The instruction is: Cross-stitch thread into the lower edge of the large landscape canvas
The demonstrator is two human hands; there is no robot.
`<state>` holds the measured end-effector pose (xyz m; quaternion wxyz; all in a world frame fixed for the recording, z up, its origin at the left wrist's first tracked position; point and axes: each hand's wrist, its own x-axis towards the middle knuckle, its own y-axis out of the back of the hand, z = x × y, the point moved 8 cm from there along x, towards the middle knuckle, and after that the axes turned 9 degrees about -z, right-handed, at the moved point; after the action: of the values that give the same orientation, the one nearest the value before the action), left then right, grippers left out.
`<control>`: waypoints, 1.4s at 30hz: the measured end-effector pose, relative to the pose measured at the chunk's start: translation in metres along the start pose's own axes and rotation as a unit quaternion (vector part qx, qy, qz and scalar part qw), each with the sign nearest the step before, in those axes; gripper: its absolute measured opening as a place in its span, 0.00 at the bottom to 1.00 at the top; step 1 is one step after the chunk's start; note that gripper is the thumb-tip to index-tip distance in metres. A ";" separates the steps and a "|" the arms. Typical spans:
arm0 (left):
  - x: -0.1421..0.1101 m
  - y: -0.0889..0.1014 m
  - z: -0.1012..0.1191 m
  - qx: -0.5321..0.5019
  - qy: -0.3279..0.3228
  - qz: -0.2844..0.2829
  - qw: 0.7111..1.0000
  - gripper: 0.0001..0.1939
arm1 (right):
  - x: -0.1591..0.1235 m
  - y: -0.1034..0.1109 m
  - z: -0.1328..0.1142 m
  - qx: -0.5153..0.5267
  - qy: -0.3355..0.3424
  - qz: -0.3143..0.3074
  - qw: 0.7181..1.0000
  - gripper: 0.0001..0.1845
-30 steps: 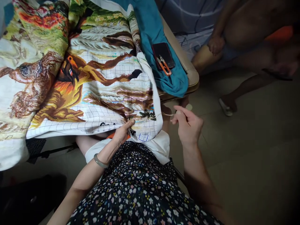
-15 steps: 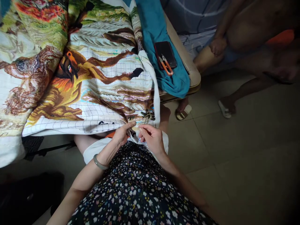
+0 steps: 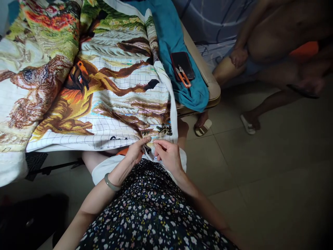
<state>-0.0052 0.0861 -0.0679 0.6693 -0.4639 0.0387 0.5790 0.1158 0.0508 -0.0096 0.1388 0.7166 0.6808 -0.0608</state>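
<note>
A large cross-stitch cloth (image 3: 104, 90) with a stitched horse picture lies over a table and hangs down to my lap. My left hand (image 3: 136, 151) grips its near edge, thumb on top and fingers under the fabric. My right hand (image 3: 168, 154) is pinched right beside it at the same edge, fingertips pressed together on a needle too small to see clearly. A loose tuft of pale thread (image 3: 163, 132) sits on the cloth just above both hands.
A teal cloth (image 3: 179, 38) covers the table's right side, with a dark phone (image 3: 183, 62) and orange thread snips (image 3: 183, 78) on it. Another person sits at the upper right, a sandalled foot (image 3: 203, 127) near the table leg. Tiled floor spreads to the right.
My right hand, which was drawn out to the right pulling thread a second ago, has come back to the cloth edge beside my left hand. The left hand has stayed put.
</note>
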 end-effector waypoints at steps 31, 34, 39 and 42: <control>0.000 0.002 -0.001 -0.007 -0.005 0.024 1.000 0.14 | 0.002 -0.006 0.004 0.066 -0.048 0.013 0.997 0.14; 0.000 0.001 -0.001 -0.011 -0.012 0.021 1.000 0.14 | 0.002 -0.005 0.003 0.057 -0.047 0.011 0.997 0.14; 0.001 0.002 -0.002 -0.013 -0.017 0.019 1.000 0.13 | 0.004 -0.004 0.003 0.052 -0.049 0.011 0.997 0.13; 0.002 0.003 -0.003 -0.008 -0.006 0.011 1.000 0.13 | 0.005 -0.005 0.002 0.051 -0.046 0.011 0.998 0.12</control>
<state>-0.0053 0.0851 -0.0727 0.6596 -0.4654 0.0354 0.5892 0.1113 0.0547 -0.0137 0.1341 0.7265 0.6619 -0.1270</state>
